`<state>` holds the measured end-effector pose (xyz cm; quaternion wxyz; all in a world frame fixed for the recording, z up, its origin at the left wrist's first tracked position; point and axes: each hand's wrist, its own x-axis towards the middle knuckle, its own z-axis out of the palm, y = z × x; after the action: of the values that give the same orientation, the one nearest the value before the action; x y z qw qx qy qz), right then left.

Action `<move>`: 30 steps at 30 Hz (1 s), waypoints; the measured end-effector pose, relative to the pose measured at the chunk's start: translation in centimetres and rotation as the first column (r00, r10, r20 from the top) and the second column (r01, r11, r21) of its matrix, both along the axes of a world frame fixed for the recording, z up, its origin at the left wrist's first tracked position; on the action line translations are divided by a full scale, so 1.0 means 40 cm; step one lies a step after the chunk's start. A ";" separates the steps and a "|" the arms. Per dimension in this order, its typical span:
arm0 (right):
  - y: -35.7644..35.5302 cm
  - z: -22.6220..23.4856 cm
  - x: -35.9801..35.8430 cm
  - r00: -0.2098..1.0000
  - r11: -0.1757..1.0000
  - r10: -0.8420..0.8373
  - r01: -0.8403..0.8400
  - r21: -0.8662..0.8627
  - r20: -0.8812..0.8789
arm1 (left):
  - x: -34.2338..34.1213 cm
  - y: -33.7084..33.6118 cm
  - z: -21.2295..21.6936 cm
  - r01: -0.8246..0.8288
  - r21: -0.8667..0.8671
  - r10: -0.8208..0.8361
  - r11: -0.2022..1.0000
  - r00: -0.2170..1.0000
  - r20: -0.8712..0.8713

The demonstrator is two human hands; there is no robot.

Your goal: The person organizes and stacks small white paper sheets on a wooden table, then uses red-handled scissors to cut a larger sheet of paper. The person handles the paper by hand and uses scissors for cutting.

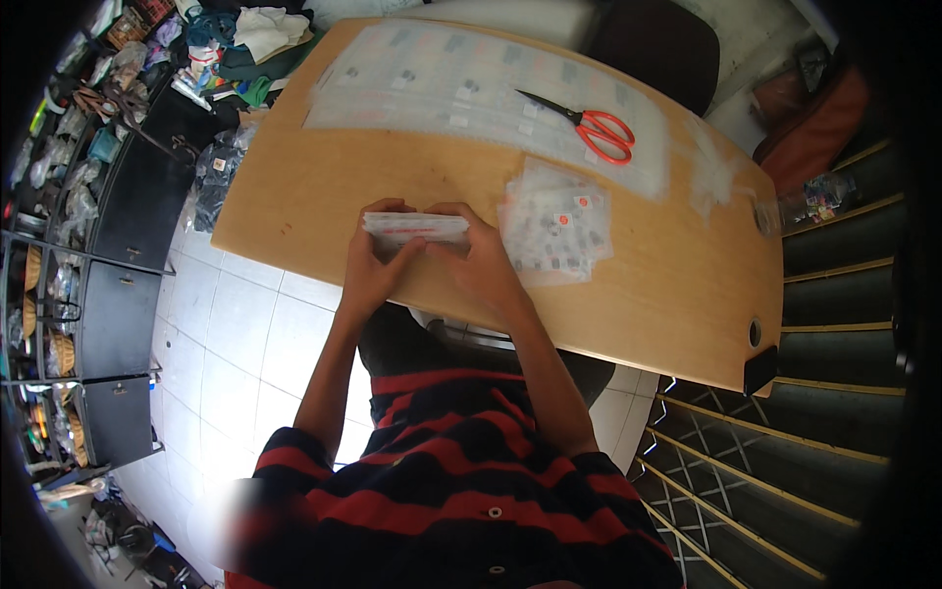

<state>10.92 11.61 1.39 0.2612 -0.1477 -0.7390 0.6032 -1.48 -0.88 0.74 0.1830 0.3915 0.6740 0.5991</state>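
Between both hands I grip a stack of thin whitish plastic sheets [416, 227] on edge, just above the near side of the table. My left hand [375, 260] closes around its left end, thumb on the near face. At the right end, my right hand [481, 257] holds it the same way, the thumbs nearly meeting in the middle. Right beside that hand lies a loose pile of clear printed plastic packets [557, 224] with small orange and dark marks. Farther off, scissors [599, 133] with red handles rest on a long layer of translucent printed sheets [422, 83].
The wooden table [677, 294] has a curved near edge and a round cable hole [755, 333] at right. Crumpled clear plastic [711, 167] lies near its right end. A dark chair [653, 49] stands behind. Crowded shelves [74, 245] line the left; metal stair-like bars [834, 393] are at right.
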 end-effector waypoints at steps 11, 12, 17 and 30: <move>-0.023 0.007 -0.031 0.995 0.997 -0.069 0.067 -0.040 -0.074 | -0.007 0.005 0.010 0.023 0.103 -0.028 0.994 0.999 0.044; -0.020 0.002 -0.029 0.996 0.996 -0.081 0.080 -0.034 -0.039 | -0.010 0.003 0.015 0.010 0.087 -0.013 0.996 0.999 0.034; -0.014 -0.033 -0.031 0.998 0.994 -0.061 0.060 -0.089 -0.014 | -0.028 0.004 -0.003 0.078 0.105 -0.096 0.991 0.979 0.181; -0.001 -0.043 -0.022 0.993 0.995 -0.099 0.097 0.021 0.069 | -0.029 -0.011 -0.011 -0.016 -0.081 0.013 0.997 0.999 -0.032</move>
<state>10.04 11.57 -0.32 0.2659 -0.2024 -0.7449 0.5775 -2.66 -1.32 0.30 0.1835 0.3883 0.7034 0.5664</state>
